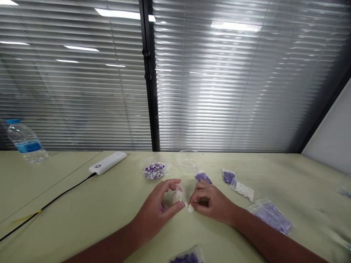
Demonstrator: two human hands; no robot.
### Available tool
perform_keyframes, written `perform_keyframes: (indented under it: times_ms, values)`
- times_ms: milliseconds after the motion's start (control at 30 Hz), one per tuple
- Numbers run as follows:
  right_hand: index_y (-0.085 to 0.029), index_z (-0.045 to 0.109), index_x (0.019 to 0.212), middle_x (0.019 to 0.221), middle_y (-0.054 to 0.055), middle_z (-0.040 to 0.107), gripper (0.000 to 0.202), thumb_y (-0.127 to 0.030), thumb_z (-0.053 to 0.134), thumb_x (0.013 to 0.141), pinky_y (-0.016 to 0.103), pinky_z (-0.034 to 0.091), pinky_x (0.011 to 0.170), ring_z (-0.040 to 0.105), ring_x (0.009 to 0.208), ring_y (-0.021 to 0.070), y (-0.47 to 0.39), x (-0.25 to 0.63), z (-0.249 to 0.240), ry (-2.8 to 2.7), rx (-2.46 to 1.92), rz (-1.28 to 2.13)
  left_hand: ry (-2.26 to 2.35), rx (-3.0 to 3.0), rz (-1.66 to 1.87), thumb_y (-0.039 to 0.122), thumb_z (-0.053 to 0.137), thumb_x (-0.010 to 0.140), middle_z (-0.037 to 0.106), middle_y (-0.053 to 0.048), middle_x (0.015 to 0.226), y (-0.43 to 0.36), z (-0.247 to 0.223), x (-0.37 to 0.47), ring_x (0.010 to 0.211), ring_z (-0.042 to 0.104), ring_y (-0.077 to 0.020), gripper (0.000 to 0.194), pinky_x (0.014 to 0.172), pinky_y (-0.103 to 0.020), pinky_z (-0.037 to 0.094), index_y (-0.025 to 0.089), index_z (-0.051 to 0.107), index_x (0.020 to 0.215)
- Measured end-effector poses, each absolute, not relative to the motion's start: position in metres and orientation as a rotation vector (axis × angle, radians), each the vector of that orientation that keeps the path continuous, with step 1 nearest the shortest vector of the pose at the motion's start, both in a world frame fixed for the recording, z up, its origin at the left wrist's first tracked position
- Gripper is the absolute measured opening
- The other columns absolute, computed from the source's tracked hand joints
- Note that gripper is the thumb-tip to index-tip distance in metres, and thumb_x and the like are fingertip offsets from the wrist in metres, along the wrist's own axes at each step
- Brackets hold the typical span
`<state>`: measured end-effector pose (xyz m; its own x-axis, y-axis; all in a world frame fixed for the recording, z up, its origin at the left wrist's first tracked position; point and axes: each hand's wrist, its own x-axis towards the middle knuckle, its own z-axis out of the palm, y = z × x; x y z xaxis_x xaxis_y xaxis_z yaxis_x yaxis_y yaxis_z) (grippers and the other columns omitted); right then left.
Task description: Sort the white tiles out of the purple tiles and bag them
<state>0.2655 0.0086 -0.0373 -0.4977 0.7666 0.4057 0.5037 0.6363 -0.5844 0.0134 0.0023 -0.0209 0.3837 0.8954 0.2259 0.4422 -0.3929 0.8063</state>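
My left hand curls round a small clear plastic bag with whitish pieces inside, gripping it between thumb and fingers. Just right of it, my right hand is closed in a pinch on a small white piece, low over the table. Behind my right hand lies a bag of purple pieces, partly covered by the fingers. A clear bowl of purple and white pieces stands beyond my left hand. Beside it is a round clear plastic bowl.
To the right lie a small purple bag, a bag of white pieces and a larger lilac bag. Another purple bag is at the near edge. A white power bank with a cable and a water bottle stand left.
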Motion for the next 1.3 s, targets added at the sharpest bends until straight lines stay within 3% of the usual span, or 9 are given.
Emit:
perform_keyframes:
  times_ms: [133,300,533,667,800,1000,1167,1300]
  values:
    - [-0.025,0.078,0.097,0.079,0.001,0.061,0.021,-0.01,0.066,0.088,0.031,0.045,0.076,0.06,0.082,0.0186,0.007,0.267,-0.036,-2.189,-0.99,0.502,1.145,1.986,0.9,0.04,0.071,0.09,0.063,-0.005,0.129,0.003,-0.021,0.014,0.109,0.065,-0.0256,0.052,0.068,-0.024,0.051,0.031,0.057,0.14]
    - [-0.029,0.077,0.117,0.094,0.004,0.06,0.036,-0.011,0.068,0.087,0.034,0.047,0.083,0.059,0.091,0.02,0.002,0.267,-0.033,-2.29,-0.941,0.481,1.153,1.997,0.879,0.042,0.07,0.091,0.063,-0.005,0.129,0.002,-0.021,0.014,0.103,0.066,-0.0242,0.051,0.069,-0.025,0.051,0.032,0.057,0.14]
    - [-0.029,0.084,0.096,0.083,0.002,0.06,0.01,-0.034,0.079,0.089,0.033,0.046,0.079,0.061,0.085,0.0187,0.009,0.263,-0.04,-2.223,-0.972,0.562,1.133,2.005,0.892,0.038,0.07,0.091,0.063,-0.006,0.129,0.004,-0.023,0.013,0.114,0.064,-0.0253,0.052,0.072,-0.024,0.052,0.032,0.056,0.14]
    - [-0.026,0.082,0.091,0.079,0.001,0.062,0.009,-0.031,0.075,0.092,0.03,0.046,0.075,0.061,0.081,0.0179,0.011,0.264,-0.042,-2.185,-0.99,0.6,1.141,2.014,0.9,0.038,0.071,0.09,0.063,-0.005,0.131,0.003,-0.023,0.013,0.118,0.062,-0.0265,0.052,0.072,-0.024,0.052,0.032,0.057,0.14]
    - [-0.025,0.08,0.101,0.078,0.0,0.06,0.015,-0.023,0.065,0.097,0.027,0.044,0.064,0.058,0.073,0.0154,0.009,0.267,-0.039,-2.148,-1.02,0.643,1.151,2.017,0.888,0.038,0.07,0.091,0.063,-0.005,0.131,0.003,-0.021,0.013,0.119,0.062,-0.0268,0.052,0.073,-0.025,0.053,0.033,0.057,0.141]
    - [-0.026,0.082,0.093,0.075,0.0,0.057,0.012,-0.032,0.083,0.083,0.027,0.043,0.065,0.058,0.074,0.0167,0.013,0.268,-0.044,-2.156,-1.001,0.632,1.143,2.022,0.901,0.038,0.07,0.091,0.064,-0.006,0.129,0.003,-0.02,0.014,0.118,0.063,-0.027,0.051,0.071,-0.025,0.053,0.031,0.058,0.14]
    - [-0.024,0.082,0.084,0.072,0.0,0.062,0.016,-0.039,0.08,0.087,0.029,0.043,0.068,0.058,0.072,0.0162,0.016,0.263,-0.048,-2.142,-1.017,0.62,1.142,2.023,0.947,0.037,0.072,0.087,0.066,-0.006,0.128,0.002,-0.02,0.013,0.114,0.065,-0.0269,0.052,0.069,-0.024,0.054,0.03,0.062,0.138]
    - [-0.022,0.08,0.082,0.066,-0.003,0.056,0.012,-0.034,0.081,0.086,0.028,0.042,0.07,0.054,0.067,0.0142,0.012,0.26,-0.043,-2.138,-1.067,0.641,1.147,2.027,0.912,0.037,0.071,0.089,0.065,-0.006,0.128,0.001,-0.018,0.014,0.114,0.065,-0.0265,0.052,0.07,-0.024,0.053,0.031,0.06,0.14]
